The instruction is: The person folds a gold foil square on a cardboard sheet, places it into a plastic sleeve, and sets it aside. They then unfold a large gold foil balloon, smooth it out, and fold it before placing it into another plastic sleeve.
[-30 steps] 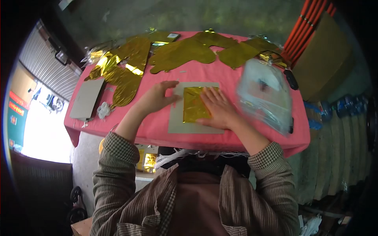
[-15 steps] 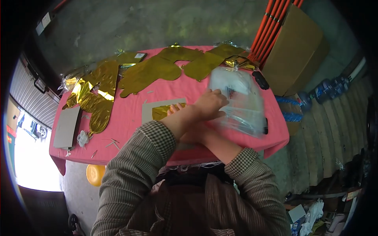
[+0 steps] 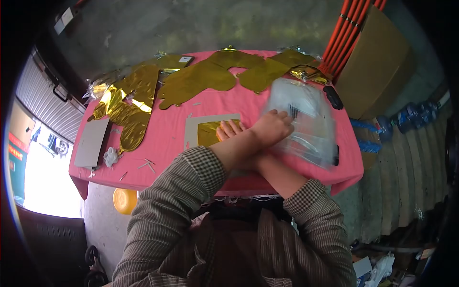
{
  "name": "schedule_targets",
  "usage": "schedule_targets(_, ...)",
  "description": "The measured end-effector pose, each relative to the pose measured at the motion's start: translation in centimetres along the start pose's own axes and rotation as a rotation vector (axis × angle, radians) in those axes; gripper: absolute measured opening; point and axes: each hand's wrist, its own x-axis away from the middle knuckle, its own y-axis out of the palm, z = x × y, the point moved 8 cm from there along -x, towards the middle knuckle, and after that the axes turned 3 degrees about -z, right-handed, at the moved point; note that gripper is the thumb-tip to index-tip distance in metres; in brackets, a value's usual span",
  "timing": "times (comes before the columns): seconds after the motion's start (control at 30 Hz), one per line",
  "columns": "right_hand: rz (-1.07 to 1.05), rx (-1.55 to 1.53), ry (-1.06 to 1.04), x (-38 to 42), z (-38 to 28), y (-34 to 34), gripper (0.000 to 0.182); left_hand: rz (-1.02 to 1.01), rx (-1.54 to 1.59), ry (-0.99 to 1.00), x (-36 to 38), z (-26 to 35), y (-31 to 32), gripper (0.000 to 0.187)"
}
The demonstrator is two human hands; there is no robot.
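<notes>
My forearms cross, the left one over the right. My left hand [image 3: 273, 128] has reached to the right, its fingers curled at the near left edge of a stack of clear plastic bags [image 3: 306, 138], which looks blurred. The fingertips are partly lost against the plastic. Under the left forearm, my right hand [image 3: 230, 129] lies with fingers spread on a folded piece of gold foil [image 3: 206, 133]. That foil rests on a grey card [image 3: 191, 125]; the right palm is hidden by the left wrist.
Flat gold foil balloons [image 3: 201, 79] lie along the back and left of the pink-covered table [image 3: 167, 124]. A folded grey card [image 3: 91, 143] stands at left, near a crumpled white bit of plastic [image 3: 111, 157]. A black object [image 3: 333, 97] lies at right. Cardboard [image 3: 377, 62] leans behind.
The view has shifted, so the table sits further right in it. More of my right hand's spread fingers show on the foil. My left hand stays at the bags' edge.
</notes>
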Motion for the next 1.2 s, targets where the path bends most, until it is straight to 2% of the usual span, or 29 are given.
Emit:
schedule_targets(0.13, 0.026, 0.065, 0.009, 0.2, 0.4, 0.7, 0.066, 0.085, 0.064, 0.063, -0.1, 1.3, -0.8, 0.005)
schedule_targets(0.23, 0.139, 0.037, -0.018, 0.3, 0.2, 0.0, 0.064, -0.010, 0.162, 0.081, -0.2, 1.8, 0.3, 0.006)
schedule_targets(0.3, 0.038, 0.043, -0.012, 0.3, -0.1, 0.0, 0.064, -0.018, 0.241, -0.026, -0.3, 1.2, 0.5, 0.015)
schedule_targets(0.33, 0.103, 0.010, -0.024, 0.1, 0.1, 0.3, 0.066, -0.016, 0.242, -0.020, -0.4, 1.1, 0.5, 0.015)
schedule_targets(0.4, 0.074, 0.000, -0.006, -0.2, 0.1, 0.4, 0.068, 0.030, 0.353, -0.150, -0.4, -0.8, 0.2, 0.023)
schedule_targets(0.47, 0.042, -0.015, 0.011, -0.1, 0.1, 0.7, 0.069, 0.076, 0.302, -0.178, 0.1, -2.7, -0.6, 0.024)
schedule_targets(0.5, 0.174, -0.161, -0.014, 0.2, 0.0, -0.5, 0.072, 0.122, 0.253, -0.208, 0.5, -3.9, -1.2, 0.026)
schedule_targets(0.53, 0.305, -0.309, -0.040, 0.5, -0.1, -1.6, 0.075, 0.041, 0.149, -0.240, 0.8, -4.8, -0.5, 0.025)
schedule_targets(0.57, 0.301, -0.312, -0.040, 0.8, 0.0, -1.7, 0.075, 0.039, 0.152, -0.244, 1.0, -5.2, -0.2, 0.025)
schedule_targets(0.63, 0.059, -0.363, 0.054, 0.8, -0.3, -2.8, 0.078, -0.055, 0.127, -0.431, 1.7, -7.3, 1.0, 0.022)
schedule_targets(0.67, 0.057, -0.365, 0.054, 0.7, -0.3, -2.7, 0.078, -0.072, 0.152, -0.437, 1.7, -7.7, 1.2, 0.014)
schedule_targets(0.7, 0.075, -0.382, 0.046, 0.6, -0.3, -2.5, 0.077, -0.073, 0.155, -0.438, 1.7, -7.8, 1.4, 0.014)
schedule_targets(0.77, 0.091, -0.395, 0.046, 0.6, 0.0, -2.1, 0.076, -0.053, 0.238, -0.296, 1.0, -7.0, 1.5, 0.009)
schedule_targets(0.83, 0.214, -0.363, -0.006, 0.7, -0.1, -2.4, 0.070, -0.106, 0.220, -0.288, 0.2, -7.4, 2.7, 0.010)
schedule_targets(0.9, 0.233, -0.323, -0.011, 0.7, -0.1, -1.8, 0.068, -0.154, 0.197, -0.283, -0.7, -7.8, 3.4, 0.012)
schedule_targets(0.97, 0.253, -0.283, -0.014, 0.7, 0.1, -1.6, 0.065, -0.094, 0.282, -0.401, -1.3, -9.0, 3.2, 0.014)
schedule_targets(1.0, 0.202, -0.238, -0.010, 0.5, 0.1, -1.3, 0.071, -0.095, 0.285, -0.394, -2.1, -9.4, 3.2, 0.014)
schedule_targets(1.07, 0.149, -0.196, -0.005, 0.4, 0.0, -0.6, 0.077, 0.168, 1.396, -0.898, -1.2, -12.7, 5.4, 0.017)
schedule_targets(1.1, 0.188, -0.165, -0.026, 0.4, -0.1, -0.8, 0.077, 0.167, 1.398, -0.896, -1.6, -12.9, 5.9, 0.017)
schedule_targets(1.17, 0.228, -0.132, -0.049, 0.6, -0.1, -0.9, 0.076, 0.361, 1.827, -0.920, -1.9, -13.2, 7.2, 0.011)
schedule_targets(1.2, 0.252, -0.248, -0.053, 0.7, -0.1, -1.5, 0.074, 0.360, 1.827, -0.918, -2.2, -13.2, 7.6, 0.011)
